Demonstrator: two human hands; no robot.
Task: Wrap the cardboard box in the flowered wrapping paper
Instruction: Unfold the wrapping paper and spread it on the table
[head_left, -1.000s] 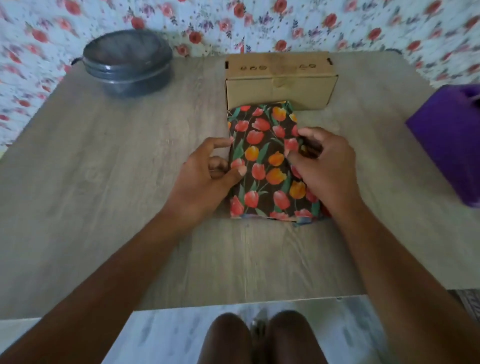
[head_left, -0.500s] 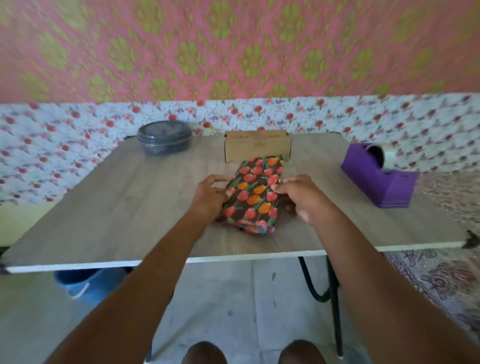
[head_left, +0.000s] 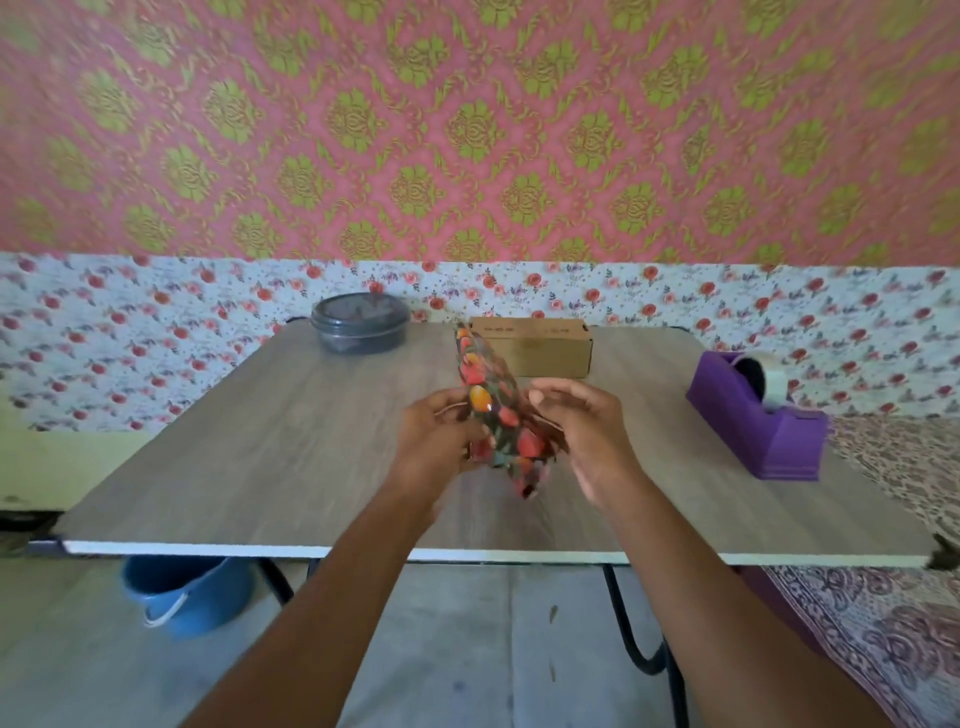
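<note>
A table (head_left: 260, 467) is seen, with the plain brown box (head_left: 540, 348) set unwrapped at its far edge. The folded paper (head_left: 498, 415), dark with red and orange flowers, is held off the table between the hands. It is gripped by the left hand (head_left: 441, 441). The right hand (head_left: 587, 431) is curled beside it, but a pinch cannot be told. The paper's long axis is tilted, its top end pointing toward the box's left end.

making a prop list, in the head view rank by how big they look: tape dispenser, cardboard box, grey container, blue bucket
1. tape dispenser.
2. blue bucket, partly hidden by the table.
3. cardboard box and grey container, both farther back, look nearly alike: unranked.
</note>
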